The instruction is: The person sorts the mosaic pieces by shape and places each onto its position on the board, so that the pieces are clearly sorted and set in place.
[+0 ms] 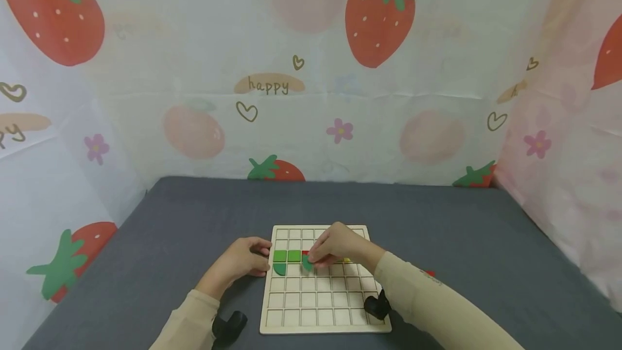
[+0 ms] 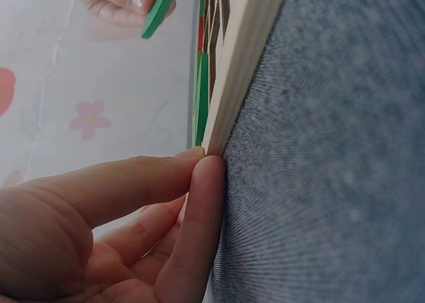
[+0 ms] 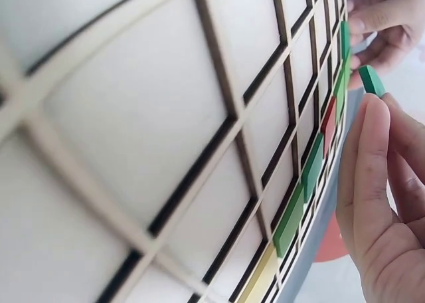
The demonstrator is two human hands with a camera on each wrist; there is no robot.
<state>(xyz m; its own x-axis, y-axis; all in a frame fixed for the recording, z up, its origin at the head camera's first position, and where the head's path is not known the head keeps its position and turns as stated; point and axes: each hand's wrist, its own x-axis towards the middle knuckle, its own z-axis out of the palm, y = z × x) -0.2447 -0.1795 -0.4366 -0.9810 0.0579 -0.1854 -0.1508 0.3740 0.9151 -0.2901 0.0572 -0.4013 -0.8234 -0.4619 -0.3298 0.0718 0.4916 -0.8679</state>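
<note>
A pale wooden grid board [image 1: 325, 330] lies on the dark cloth. My left hand [image 1: 238, 261] is at its left edge; in the left wrist view thumb and forefinger pinch the board's rim [image 2: 232, 77]. Above the board, my right hand [image 1: 340, 244] pinches a dark green piece with a rounded side [image 3: 372, 81], held clear of the grid in both wrist views. Two light green squares [image 1: 286, 256] sit in cells at the left, with a dark green quarter-round piece [image 1: 279, 269] just below. A red piece [image 3: 329, 125] shows further along the row, partly covered by the right hand in the head view.
Past the red piece, the right wrist view shows another dark green piece [image 3: 312, 167], a green one [image 3: 289, 222] and a yellow one [image 3: 259, 276]. Something red [image 1: 430, 273] peeks out behind the right sleeve. A strawberry-print curtain [image 1: 311, 139] surrounds the table.
</note>
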